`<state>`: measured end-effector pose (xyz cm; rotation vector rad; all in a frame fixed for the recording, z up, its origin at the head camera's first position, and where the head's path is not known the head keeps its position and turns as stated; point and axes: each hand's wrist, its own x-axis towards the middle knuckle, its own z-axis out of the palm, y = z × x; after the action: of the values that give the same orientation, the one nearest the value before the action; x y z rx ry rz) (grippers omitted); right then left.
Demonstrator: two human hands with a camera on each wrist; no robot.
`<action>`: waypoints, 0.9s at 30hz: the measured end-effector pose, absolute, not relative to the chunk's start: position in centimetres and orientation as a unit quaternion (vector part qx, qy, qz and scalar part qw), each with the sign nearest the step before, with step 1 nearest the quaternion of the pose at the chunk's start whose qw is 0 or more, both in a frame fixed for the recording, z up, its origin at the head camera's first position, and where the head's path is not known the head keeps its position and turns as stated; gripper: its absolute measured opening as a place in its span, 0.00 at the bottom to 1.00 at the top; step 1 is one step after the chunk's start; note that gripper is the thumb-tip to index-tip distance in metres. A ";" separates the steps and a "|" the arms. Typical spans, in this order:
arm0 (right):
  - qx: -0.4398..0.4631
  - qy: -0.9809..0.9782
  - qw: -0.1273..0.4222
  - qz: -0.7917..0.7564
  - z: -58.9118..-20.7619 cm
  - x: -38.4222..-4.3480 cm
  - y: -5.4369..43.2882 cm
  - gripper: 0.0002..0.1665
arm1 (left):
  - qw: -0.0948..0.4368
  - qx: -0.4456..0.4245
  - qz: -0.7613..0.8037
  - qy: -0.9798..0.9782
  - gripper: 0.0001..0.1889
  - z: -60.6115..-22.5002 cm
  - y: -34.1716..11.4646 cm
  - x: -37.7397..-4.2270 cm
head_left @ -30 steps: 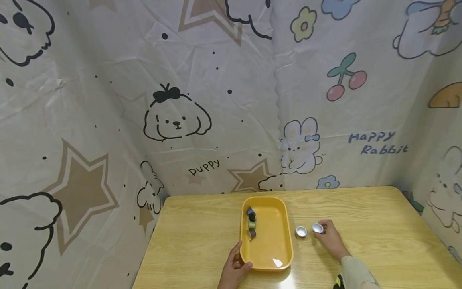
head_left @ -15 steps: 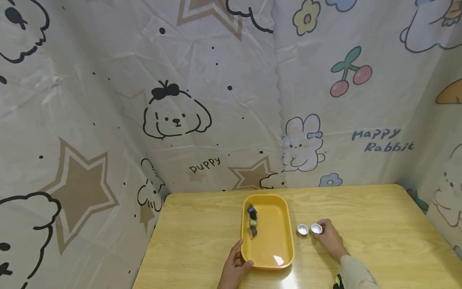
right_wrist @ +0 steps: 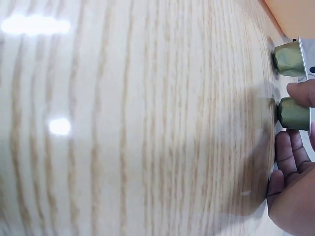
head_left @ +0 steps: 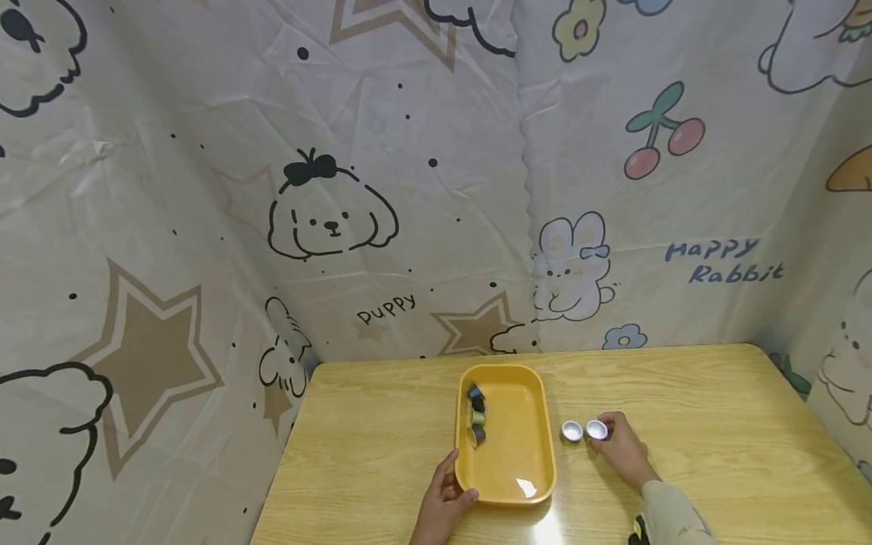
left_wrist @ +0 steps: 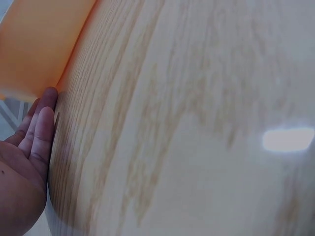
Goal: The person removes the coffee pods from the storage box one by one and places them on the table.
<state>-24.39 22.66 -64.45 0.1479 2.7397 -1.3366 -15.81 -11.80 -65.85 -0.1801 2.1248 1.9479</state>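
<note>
Two coffee capsules stand foil lid up on the table, right of the yellow tray [head_left: 507, 454]. My right hand [head_left: 621, 446] pinches the right capsule [head_left: 596, 430] between thumb and fingers. Just left of it is the other capsule [head_left: 572, 431], with a small gap between them. The right wrist view shows both green bodies, the held capsule [right_wrist: 294, 114] and the free capsule [right_wrist: 289, 60]. My left hand [head_left: 446, 503] holds the tray's near left corner, thumb at the front edge and fingers along the side. In the left wrist view its fingertips [left_wrist: 50, 93] meet the orange-looking tray wall.
Along the tray's left wall lies a row of several capsules, among them a blue capsule [head_left: 475, 392], a green capsule [head_left: 478, 417] and a dark capsule [head_left: 476, 435]. Behind the wooden table [head_left: 381, 424] hangs a cartoon-printed cloth [head_left: 422, 227].
My right hand has slid its capsule slightly left, closer to the other one. The left hand keeps its hold on the tray. The head view has shifted a little.
</note>
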 end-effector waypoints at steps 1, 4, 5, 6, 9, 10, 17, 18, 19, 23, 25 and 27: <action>0.048 0.897 0.043 -0.438 -64.5 -24.4 22.7 0.29 | 0.126 -0.062 0.670 0.729 0.41 -65.8 -11.8 -15.8; 0.053 0.898 0.044 -0.434 -64.6 -24.5 22.7 0.31 | 0.127 -0.062 0.670 0.729 0.41 -65.8 -11.8 -15.8; 0.054 0.899 0.045 -0.433 -64.6 -24.5 22.7 0.32 | 0.126 -0.062 0.670 0.729 0.41 -65.8 -11.8 -15.8; 0.055 0.899 0.047 -0.432 -64.6 -24.5 22.7 0.33 | 0.126 -0.062 0.670 0.729 0.41 -65.8 -11.8 -15.8; 0.056 0.898 0.049 -0.433 -64.6 -24.5 22.7 0.34 | 0.126 -0.060 0.670 0.729 0.40 -65.7 -11.8 -15.7; 0.055 0.898 0.048 -0.433 -64.5 -24.4 22.7 0.35 | 0.126 -0.059 0.670 0.729 0.40 -65.7 -11.8 -15.7; 0.046 0.892 0.051 -0.447 -64.4 -24.3 22.7 0.36 | 0.127 -0.055 0.671 0.728 0.40 -65.4 -11.8 -15.6; 0.045 0.890 0.054 -0.451 -64.3 -24.3 22.8 0.36 | 0.126 -0.054 0.672 0.728 0.40 -65.4 -11.8 -15.6; 0.045 0.888 0.057 -0.454 -64.3 -24.3 22.8 0.36 | 0.125 -0.053 0.672 0.728 0.40 -65.4 -11.8 -15.7; 0.043 0.882 0.065 -0.464 -64.2 -24.3 22.8 0.37 | 0.122 -0.052 0.673 0.728 0.40 -65.4 -11.8 -15.7; 0.038 0.879 0.064 -0.471 -64.1 -24.4 22.8 0.37 | 0.122 -0.051 0.672 0.728 0.40 -65.4 -11.8 -15.7; 0.034 0.874 0.062 -0.480 -64.0 -24.3 22.7 0.36 | 0.124 -0.051 0.671 0.729 0.40 -65.3 -11.8 -15.7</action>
<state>-24.32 22.73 -64.01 0.1033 2.6430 -1.4522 -15.69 -11.77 -65.33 -0.1482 2.1254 1.9578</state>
